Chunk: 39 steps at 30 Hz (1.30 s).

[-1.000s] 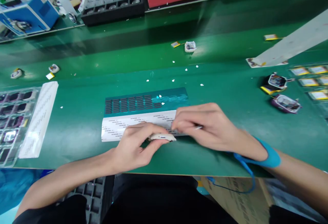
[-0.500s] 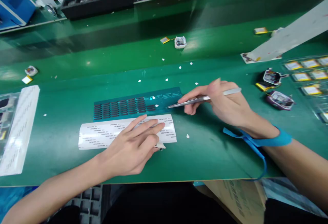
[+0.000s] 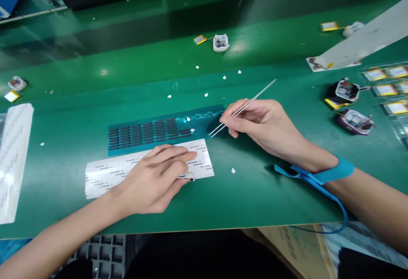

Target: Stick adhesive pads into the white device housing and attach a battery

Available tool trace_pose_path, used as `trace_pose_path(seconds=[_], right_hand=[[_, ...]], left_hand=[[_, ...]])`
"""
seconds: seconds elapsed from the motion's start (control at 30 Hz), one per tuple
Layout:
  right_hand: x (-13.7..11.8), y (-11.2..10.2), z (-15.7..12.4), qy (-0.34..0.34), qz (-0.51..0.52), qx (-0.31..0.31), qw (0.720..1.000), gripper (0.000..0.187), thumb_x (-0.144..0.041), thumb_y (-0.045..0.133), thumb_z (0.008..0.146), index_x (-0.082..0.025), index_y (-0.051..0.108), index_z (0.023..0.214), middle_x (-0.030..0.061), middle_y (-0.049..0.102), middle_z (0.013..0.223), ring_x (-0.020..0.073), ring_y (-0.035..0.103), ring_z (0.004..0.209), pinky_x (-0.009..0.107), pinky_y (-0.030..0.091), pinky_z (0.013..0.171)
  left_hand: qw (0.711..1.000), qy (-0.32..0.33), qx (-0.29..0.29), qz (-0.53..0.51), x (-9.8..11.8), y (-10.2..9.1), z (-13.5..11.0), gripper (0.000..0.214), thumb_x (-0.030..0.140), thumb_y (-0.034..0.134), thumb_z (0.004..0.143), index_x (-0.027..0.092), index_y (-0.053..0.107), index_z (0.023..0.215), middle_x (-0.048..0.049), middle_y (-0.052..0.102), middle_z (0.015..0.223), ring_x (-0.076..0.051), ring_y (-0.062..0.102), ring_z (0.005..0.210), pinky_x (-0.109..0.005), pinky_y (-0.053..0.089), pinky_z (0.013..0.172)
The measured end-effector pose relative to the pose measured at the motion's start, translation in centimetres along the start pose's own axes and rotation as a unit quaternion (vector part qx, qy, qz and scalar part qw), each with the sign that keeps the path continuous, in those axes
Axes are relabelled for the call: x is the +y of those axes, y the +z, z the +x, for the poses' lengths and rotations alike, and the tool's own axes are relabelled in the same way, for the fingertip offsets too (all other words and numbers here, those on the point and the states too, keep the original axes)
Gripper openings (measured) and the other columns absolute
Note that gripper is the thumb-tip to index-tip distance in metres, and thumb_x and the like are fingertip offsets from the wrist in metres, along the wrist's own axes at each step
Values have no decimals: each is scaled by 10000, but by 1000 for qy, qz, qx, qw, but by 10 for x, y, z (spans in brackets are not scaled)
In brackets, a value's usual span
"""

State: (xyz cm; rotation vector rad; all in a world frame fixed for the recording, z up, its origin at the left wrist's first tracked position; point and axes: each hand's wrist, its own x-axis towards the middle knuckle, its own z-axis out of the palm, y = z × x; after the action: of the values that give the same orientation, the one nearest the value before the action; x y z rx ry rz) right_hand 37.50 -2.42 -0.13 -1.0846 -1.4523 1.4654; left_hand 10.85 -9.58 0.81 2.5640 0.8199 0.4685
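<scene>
tweezers [image 3: 237,111], thin metal, pinched near mid-length between thumb and fingers of the right hand [image 3: 264,126]; long axis runs diagonally, tips pointing down-left toward the near right corner of the dark adhesive sheet [image 3: 165,129], rear end pointing up-right, away from the person; tips slightly parted, nothing visible between them. right hand closed on the tweezers, blue wrist strap [image 3: 334,170] on its wrist. left hand [image 3: 156,179] lies palm-down, fingers loosely curled, on the white label sheet [image 3: 105,172], with a small pale part [image 3: 188,176] tucked under its fingertips at the sheet's near edge. white label sheet lies lengthwise left to right, just in front of the dark adhesive sheet, both on the green bench [image 3: 255,194]. small device housings [image 3: 346,89] sit well apart at right.
</scene>
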Motion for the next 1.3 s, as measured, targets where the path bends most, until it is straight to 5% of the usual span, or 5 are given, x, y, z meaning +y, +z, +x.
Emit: trace_pose_path(seconds=[0.37, 0.77, 1.1, 1.3], right_hand=[[-2, 17, -13, 41, -89, -39, 994, 276, -375, 651, 921, -166, 674, 742, 54, 739, 729, 130, 695, 545, 233, 604, 525], [-1, 19, -9, 93, -47, -34, 994, 196, -301, 659, 897, -173, 648, 750, 49, 741, 696, 148, 714, 554, 236, 625, 524], [-6, 12, -1, 125, -7, -105, 987, 383, -528, 723, 872, -158, 677, 786, 67, 751, 713, 151, 707, 572, 259, 614, 544], [-9, 10, 0, 100, 26, -64, 993, 346, -486, 730, 885, -160, 701, 775, 52, 734, 668, 128, 670, 529, 234, 578, 506]], left_hand=[[1000, 6, -29, 3, -3, -1, 2, 92, 158, 485, 1000, 169, 571, 1032, -140, 652, 1399, -288, 599, 1275, -441, 485, 998], [999, -20, -17, -25, -6, 1, 2, 123, 137, 499, 979, 182, 590, 1049, -131, 656, 1390, -283, 598, 1272, -432, 479, 988], [999, -21, -21, -28, -7, 3, 2, 199, 166, 469, 1017, 162, 559, 1194, -140, 684, 1331, -293, 578, 1293, -439, 467, 969], [999, -13, -5, -37, -9, 5, 2, 195, 158, 466, 1014, 157, 585, 1169, -155, 703, 1293, -304, 606, 1276, -471, 500, 989]])
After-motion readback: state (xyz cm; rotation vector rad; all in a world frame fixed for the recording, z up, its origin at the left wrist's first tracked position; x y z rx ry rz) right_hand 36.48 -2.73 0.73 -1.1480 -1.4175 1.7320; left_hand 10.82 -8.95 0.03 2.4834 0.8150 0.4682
